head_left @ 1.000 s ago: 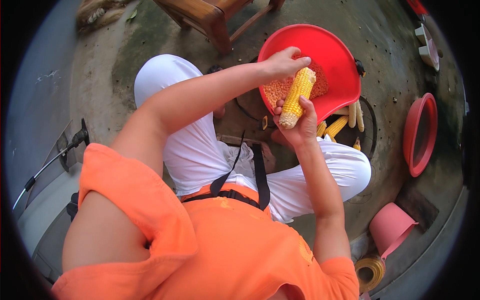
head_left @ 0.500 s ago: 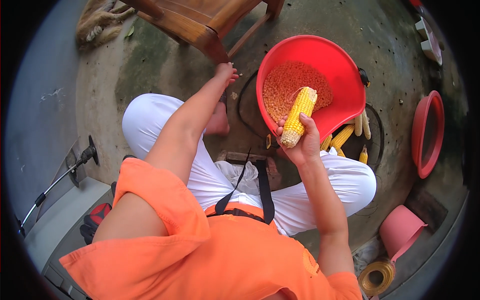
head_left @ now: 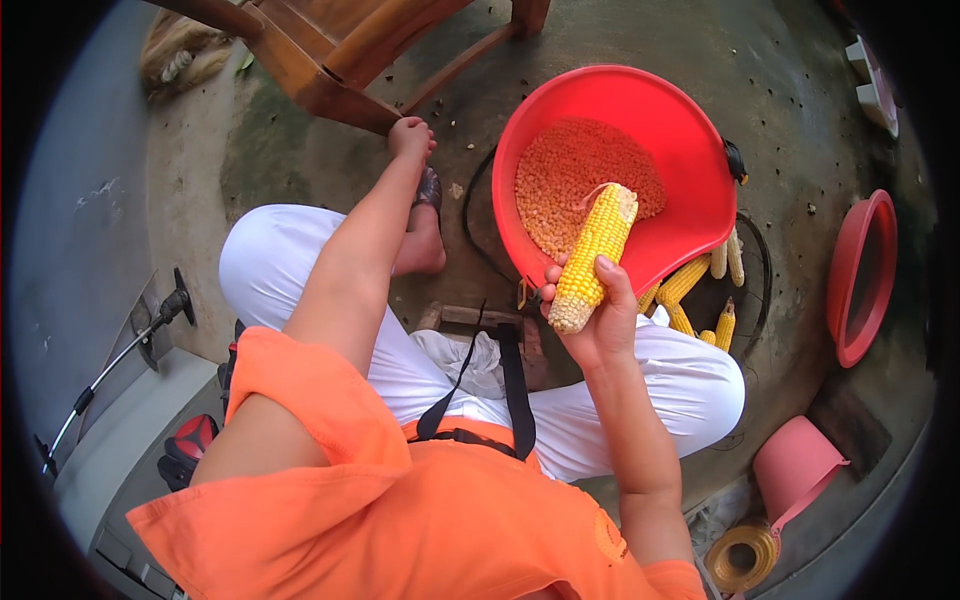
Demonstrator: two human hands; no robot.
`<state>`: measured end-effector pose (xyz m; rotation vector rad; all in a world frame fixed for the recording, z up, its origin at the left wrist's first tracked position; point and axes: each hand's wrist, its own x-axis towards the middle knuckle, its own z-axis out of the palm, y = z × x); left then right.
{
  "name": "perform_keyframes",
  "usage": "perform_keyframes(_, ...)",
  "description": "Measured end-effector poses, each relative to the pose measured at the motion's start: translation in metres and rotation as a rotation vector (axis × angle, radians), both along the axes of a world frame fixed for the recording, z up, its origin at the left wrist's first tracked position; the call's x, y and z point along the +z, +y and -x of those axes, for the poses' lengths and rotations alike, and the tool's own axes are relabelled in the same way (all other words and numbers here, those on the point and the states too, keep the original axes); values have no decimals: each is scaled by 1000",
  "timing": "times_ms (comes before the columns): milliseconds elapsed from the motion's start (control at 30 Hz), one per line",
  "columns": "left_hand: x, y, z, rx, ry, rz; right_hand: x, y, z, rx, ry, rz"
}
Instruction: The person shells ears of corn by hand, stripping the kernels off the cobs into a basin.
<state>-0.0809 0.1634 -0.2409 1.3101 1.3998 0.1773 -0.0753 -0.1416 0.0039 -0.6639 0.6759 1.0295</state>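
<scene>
In my right hand (head_left: 612, 325) I hold a yellow corn cob (head_left: 598, 250). It is tilted, its far end over a red basin (head_left: 690, 215) that has a heap of loose kernels (head_left: 580, 165) inside. My thumb lies along the cob's right side and my fingers come round from the left. My left arm is stretched forward, and my left hand (head_left: 412, 138) is at the near end of a wooden chair (head_left: 335, 95), fingers curled in against it. The chair's frame partly hides that contact.
Several cobs (head_left: 684, 290) lie right of the basin within a dark ring (head_left: 764, 300). At the right are a red round tub (head_left: 848, 330), a pink bucket (head_left: 795, 465) and a golden roll (head_left: 742, 558). A furry animal (head_left: 185, 50) lies at the far left.
The wooden chair has shifted left, and my left hand has gone left along with it. The cob stays in my right hand, slightly lower and further left in view.
</scene>
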Motion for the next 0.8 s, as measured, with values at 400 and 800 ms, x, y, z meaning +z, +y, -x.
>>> perform_keyframes(400, -53, 5, -24, -622, 268, -582, -13, 14, -1, 41, 5, 61)
perform_keyframes(800, -45, -38, -5, -880, 207, -602, -11, 15, -1, 63, -52, 51)
